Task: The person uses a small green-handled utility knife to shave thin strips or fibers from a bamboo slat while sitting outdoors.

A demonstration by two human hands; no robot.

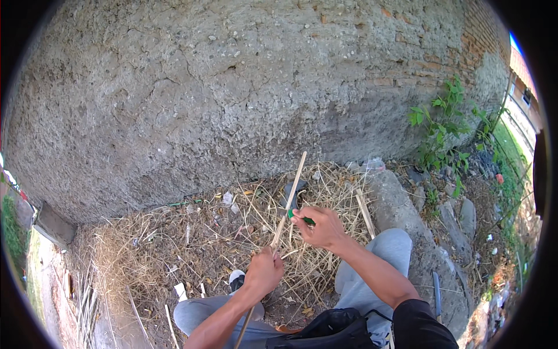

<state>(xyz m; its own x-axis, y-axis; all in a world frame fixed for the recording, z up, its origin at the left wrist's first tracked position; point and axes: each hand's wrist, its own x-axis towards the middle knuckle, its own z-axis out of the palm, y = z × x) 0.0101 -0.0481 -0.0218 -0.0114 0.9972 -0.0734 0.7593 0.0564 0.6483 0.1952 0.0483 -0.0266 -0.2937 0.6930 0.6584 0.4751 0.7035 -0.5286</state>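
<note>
The left hand (264, 272) is closed in a full fist around a long, thin bamboo stick (289, 198), gripping it at about mid-length; the stick runs from the lower edge of the view, through the fist, up toward the rough plastered wall (232, 87). The right hand (321, 227) is closed on a small green-handled tool (302, 218), held with fingers curled and set against the stick just above the left hand; whether its tip bites into the stick cannot be told. Both hands work above a bed of dry straw (232, 232) spread on the ground at the foot of the wall. The person is seated with knees in grey trousers (378, 256) on either side of the hands. A black bag (331, 328) lies in the lap at the lower edge; its opening is not in view and its contents cannot be told. A second, flat wooden strip (365, 214) lies on the straw just right of the right hand. Green weeds (442, 128) grow at the wall's right end.
</note>
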